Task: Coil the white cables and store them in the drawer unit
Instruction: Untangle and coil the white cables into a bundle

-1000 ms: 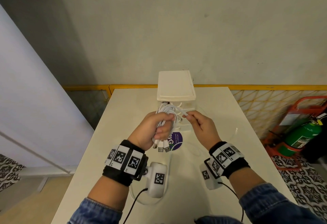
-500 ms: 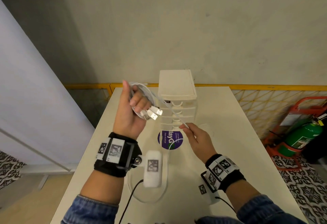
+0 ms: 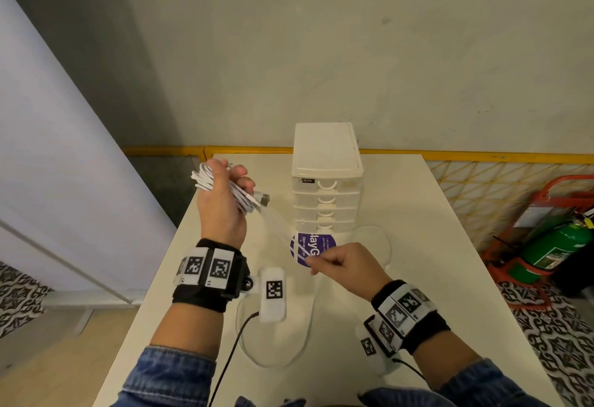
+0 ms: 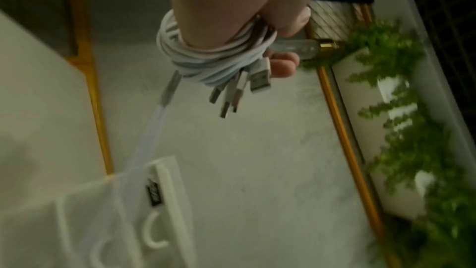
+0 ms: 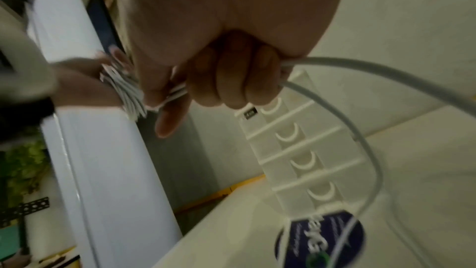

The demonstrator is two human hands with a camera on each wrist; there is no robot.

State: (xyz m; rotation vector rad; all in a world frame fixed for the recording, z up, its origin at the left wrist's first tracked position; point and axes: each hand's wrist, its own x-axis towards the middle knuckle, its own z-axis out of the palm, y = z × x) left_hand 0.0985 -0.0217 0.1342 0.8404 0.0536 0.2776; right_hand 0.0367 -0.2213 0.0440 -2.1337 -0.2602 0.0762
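On the white table (image 3: 418, 213), drawer unit (image 3: 326, 181) near the far edge: my left hand (image 3: 221, 207) clutches coiled white cables (image 3: 205, 178) near the left edge; my right hand (image 3: 350, 270) pinches a taut strand (image 3: 283, 236).

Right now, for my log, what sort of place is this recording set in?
Probably a workshop or utility room, not a home. A plain white table stands against a bare concrete wall, a green fire extinguisher sits in a red stand on the floor, and yellow mesh fencing runs behind.
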